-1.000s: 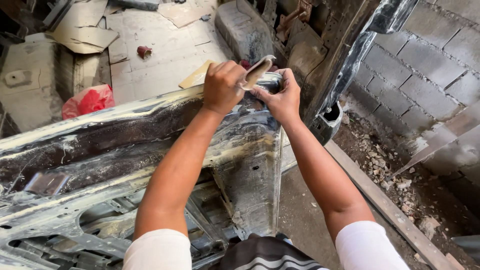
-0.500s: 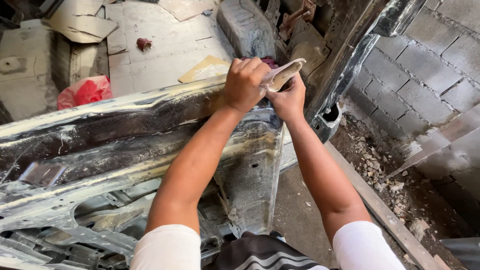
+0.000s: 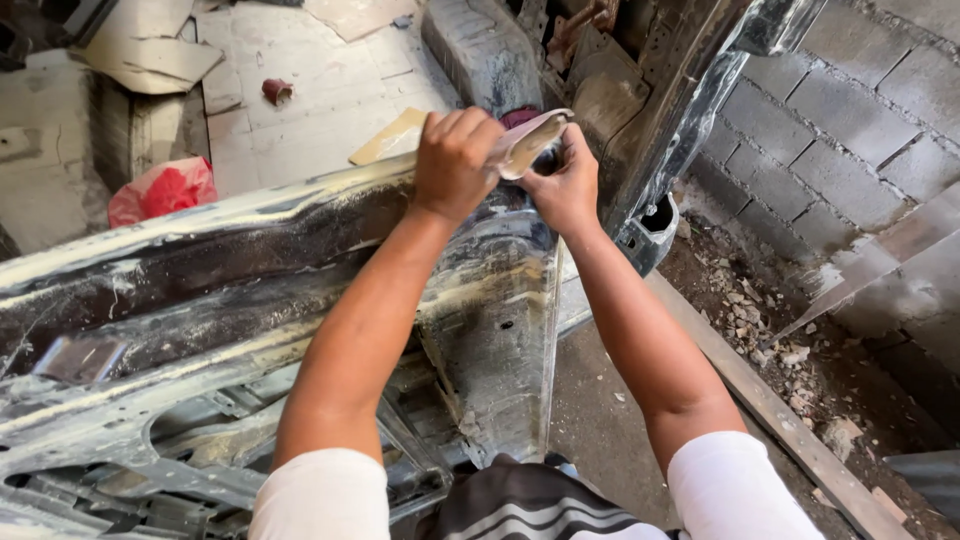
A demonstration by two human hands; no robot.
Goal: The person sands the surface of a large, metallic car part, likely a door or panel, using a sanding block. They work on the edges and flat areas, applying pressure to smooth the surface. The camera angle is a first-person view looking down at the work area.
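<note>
Bottom edge of frame: striped garment [image 3: 525, 505] btwn two white sleeves [image 3: 320, 495], w/ both forearms running up toward frame centre.

Lower left: stripped metal frame [image 3: 130, 440], grey, scuffed, w/ cutouts and ribs. Just right of it a flat upright panel [image 3: 500, 330], smeared pale w/ filler or dust, dropping toward bottom centre. Lower right: bare concrete floor [image 3: 610, 430], then a plank [image 3: 760, 400] running diagonally, w/ rubble [image 3: 770, 320] past it.

Centre: long dark sill [image 3: 200, 260] crossing from left edge up to the hands, pale streak along its top edge.

Upper centre: left hand [image 3: 455, 160] is curled tight over the left end of a pale bent strip [image 3: 530, 140]; fingers wrapped round it, knuckles up. Right hand [image 3: 565, 185] sits just right of and under the strip, fingers closed on its right end from below. Strip lies btwn both hands, on top of the sill end, tilted up to the right. Can't tell what it's made of.

Farther: red bag [image 3: 160, 190] at left, tan cardboard [image 3: 390, 140] behind the sill, small red scrap [image 3: 277, 90] on the pale floor, upper left. Dark pillar [image 3: 680, 100] rising upper right; block wall [image 3: 860, 110] at far right.
</note>
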